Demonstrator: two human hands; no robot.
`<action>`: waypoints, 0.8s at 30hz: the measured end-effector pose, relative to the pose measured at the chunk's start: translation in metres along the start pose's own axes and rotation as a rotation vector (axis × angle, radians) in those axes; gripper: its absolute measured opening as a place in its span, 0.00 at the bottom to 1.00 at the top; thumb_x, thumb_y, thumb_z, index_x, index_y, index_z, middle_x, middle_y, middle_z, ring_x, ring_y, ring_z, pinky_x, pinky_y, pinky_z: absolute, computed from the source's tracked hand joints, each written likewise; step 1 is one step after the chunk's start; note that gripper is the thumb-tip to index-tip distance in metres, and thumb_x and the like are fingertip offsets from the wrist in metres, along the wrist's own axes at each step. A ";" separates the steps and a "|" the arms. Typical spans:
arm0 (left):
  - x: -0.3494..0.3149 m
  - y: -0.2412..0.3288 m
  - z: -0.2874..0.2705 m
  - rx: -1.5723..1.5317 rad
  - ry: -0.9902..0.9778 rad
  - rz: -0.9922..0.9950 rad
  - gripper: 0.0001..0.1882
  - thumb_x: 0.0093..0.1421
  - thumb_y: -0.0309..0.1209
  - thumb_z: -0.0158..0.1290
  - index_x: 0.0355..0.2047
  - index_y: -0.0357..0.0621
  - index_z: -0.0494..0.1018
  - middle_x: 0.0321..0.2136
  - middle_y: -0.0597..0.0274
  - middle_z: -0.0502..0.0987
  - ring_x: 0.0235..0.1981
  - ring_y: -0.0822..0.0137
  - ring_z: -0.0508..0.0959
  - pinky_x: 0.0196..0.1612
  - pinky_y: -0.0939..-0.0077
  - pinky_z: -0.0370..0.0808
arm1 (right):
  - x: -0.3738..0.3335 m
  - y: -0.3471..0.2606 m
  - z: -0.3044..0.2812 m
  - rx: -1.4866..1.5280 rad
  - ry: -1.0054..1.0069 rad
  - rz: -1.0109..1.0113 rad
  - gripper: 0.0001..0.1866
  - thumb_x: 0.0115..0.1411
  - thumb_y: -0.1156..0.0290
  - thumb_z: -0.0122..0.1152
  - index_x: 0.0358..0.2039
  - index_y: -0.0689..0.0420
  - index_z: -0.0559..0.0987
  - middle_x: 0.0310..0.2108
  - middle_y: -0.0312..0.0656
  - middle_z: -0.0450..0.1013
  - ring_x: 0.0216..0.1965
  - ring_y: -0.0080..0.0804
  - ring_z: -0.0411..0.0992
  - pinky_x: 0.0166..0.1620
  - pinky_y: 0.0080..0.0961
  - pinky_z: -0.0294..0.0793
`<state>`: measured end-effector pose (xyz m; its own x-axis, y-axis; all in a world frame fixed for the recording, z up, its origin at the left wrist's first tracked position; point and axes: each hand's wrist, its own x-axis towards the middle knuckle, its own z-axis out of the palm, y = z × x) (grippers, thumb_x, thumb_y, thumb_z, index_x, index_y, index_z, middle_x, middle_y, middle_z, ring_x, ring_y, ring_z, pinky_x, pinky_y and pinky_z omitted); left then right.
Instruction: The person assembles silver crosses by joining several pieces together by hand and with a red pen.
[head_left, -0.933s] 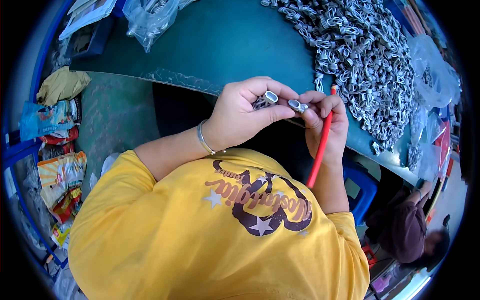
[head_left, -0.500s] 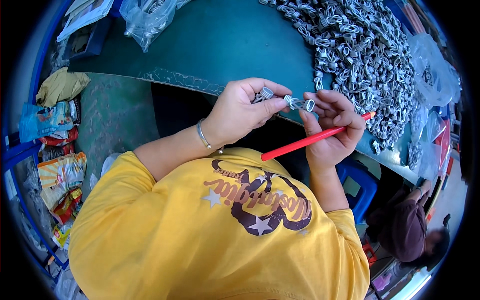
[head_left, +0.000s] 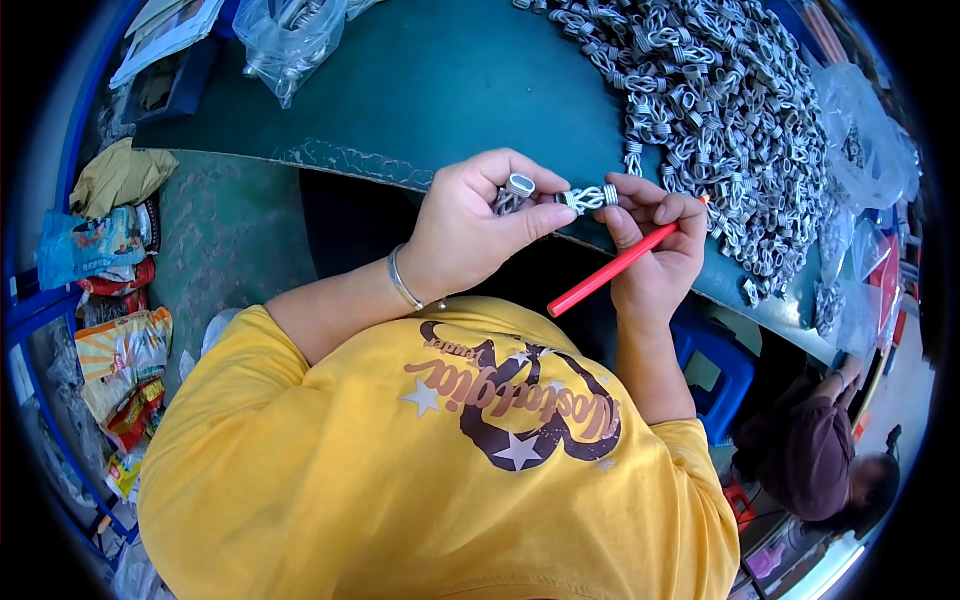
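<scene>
Both my hands meet over the near edge of the green table [head_left: 440, 80]. A small grey part [head_left: 588, 198] with ribbed ring ends and looped strands between them spans my fingertips. My left hand [head_left: 470, 225], with a bangle on its wrist, pinches one end between thumb and finger. It also keeps a second grey part [head_left: 514, 192] in its curled fingers, oval end upward. My right hand [head_left: 655, 255] grips the other end with thumb and forefinger. A red pen-like stick [head_left: 610, 272] with an orange tip lies across that hand, held by its fingers.
A big heap of similar grey parts [head_left: 720, 120] covers the table's right side, beside clear plastic bags [head_left: 865, 140]. Another clear bag [head_left: 290, 45] sits at the far left. Snack packets [head_left: 125, 345] hang at left. A person in a dark top [head_left: 800, 455] sits at lower right.
The part between my hands has turned, so its right end now faces sideways rather than showing its open oval. My right hand has shifted slightly left and the red stick tilts more steeply.
</scene>
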<state>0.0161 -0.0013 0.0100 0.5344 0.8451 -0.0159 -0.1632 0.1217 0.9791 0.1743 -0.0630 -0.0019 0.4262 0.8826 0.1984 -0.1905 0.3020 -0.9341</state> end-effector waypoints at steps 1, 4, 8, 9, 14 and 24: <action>0.000 -0.001 0.000 0.000 0.000 0.000 0.09 0.50 0.22 0.57 0.33 0.36 0.72 0.23 0.69 0.72 0.20 0.85 0.66 0.20 0.93 0.60 | 0.000 0.000 0.000 0.004 -0.003 0.007 0.20 0.45 0.89 0.59 0.29 0.57 0.57 0.36 0.55 0.70 0.35 0.31 0.72 0.40 0.22 0.73; 0.001 0.000 0.001 0.073 -0.014 0.037 0.09 0.50 0.23 0.57 0.33 0.37 0.72 0.24 0.69 0.73 0.23 0.85 0.68 0.24 0.94 0.63 | 0.000 0.001 -0.002 -0.121 -0.046 -0.190 0.21 0.45 0.88 0.59 0.30 0.56 0.57 0.37 0.55 0.69 0.36 0.31 0.71 0.39 0.22 0.72; 0.001 0.000 0.001 0.129 -0.079 -0.107 0.08 0.52 0.24 0.54 0.33 0.38 0.72 0.24 0.66 0.74 0.25 0.80 0.71 0.26 0.89 0.68 | -0.001 -0.001 0.007 -0.125 -0.142 -0.314 0.23 0.44 0.88 0.61 0.30 0.56 0.57 0.36 0.53 0.69 0.36 0.33 0.70 0.39 0.23 0.71; 0.001 0.000 0.000 0.147 -0.092 -0.050 0.08 0.52 0.24 0.54 0.34 0.37 0.72 0.23 0.66 0.74 0.23 0.81 0.71 0.25 0.90 0.68 | -0.001 -0.002 0.007 -0.125 -0.140 -0.317 0.23 0.44 0.88 0.61 0.30 0.56 0.57 0.36 0.53 0.69 0.36 0.33 0.70 0.39 0.23 0.71; 0.006 -0.001 0.003 -0.105 -0.091 -0.196 0.10 0.56 0.26 0.49 0.38 0.35 0.70 0.27 0.58 0.75 0.22 0.76 0.74 0.19 0.89 0.69 | 0.001 -0.007 0.006 -0.229 -0.275 -0.442 0.21 0.45 0.87 0.60 0.29 0.57 0.57 0.36 0.55 0.70 0.34 0.35 0.71 0.36 0.24 0.72; -0.008 -0.020 -0.039 -0.441 -0.511 -0.843 0.09 0.56 0.26 0.48 0.35 0.32 0.69 0.27 0.55 0.74 0.15 0.77 0.68 0.14 0.87 0.64 | 0.023 -0.012 -0.031 -0.911 -0.057 -0.409 0.14 0.42 0.85 0.62 0.21 0.61 0.63 0.28 0.46 0.72 0.26 0.33 0.71 0.31 0.23 0.70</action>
<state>-0.0172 0.0102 -0.0179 0.8805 0.0965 -0.4641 0.1893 0.8260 0.5310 0.2141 -0.0573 0.0049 0.2601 0.7957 0.5470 0.7221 0.2158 -0.6572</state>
